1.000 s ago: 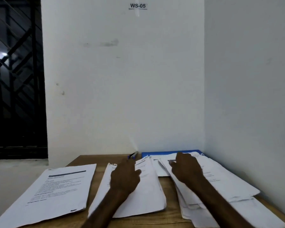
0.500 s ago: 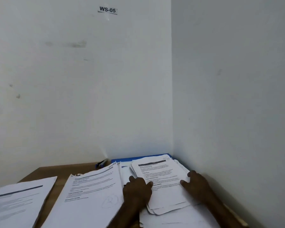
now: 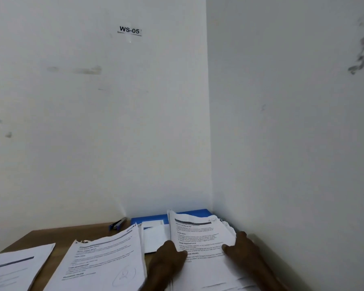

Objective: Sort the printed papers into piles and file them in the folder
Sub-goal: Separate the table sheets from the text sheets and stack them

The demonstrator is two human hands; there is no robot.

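Three piles of white printed papers lay on the brown wooden tabletop (image 3: 57,236). The left pile (image 3: 15,267) sat at the near left, cut off at the edge of view. The middle pile (image 3: 107,261) lay just to its right, a strip of bare wood between them, with one hand-drawn circle on the near part of its top sheet. The right pile (image 3: 200,234) lay close to the corner where the two white walls met, its far end tilted up and its far right edges ragged.

Both hands were on the right pile. The left hand (image 3: 168,259) held its left edge, thumb laid over the top sheet. The right hand (image 3: 244,246) held its right edge, its fingers (image 3: 227,247) narrow, the thumb pressed on the printed face and the others curled at the pile's side. How the left hand's other fingers lay beneath the paper could not be told.

One flat blue plastic folder (image 3: 151,219) lay at the far edge against the far wall, its right part hidden behind the raised pile. One loose white sheet (image 3: 156,236) rested between the middle and right piles, overlapping the folder's near edge. One blue-and-black pen (image 3: 117,223) lay just left of the folder, near the wall. One small printed label (image 3: 129,30) reading "WS-05" was stuck high on the far wall.
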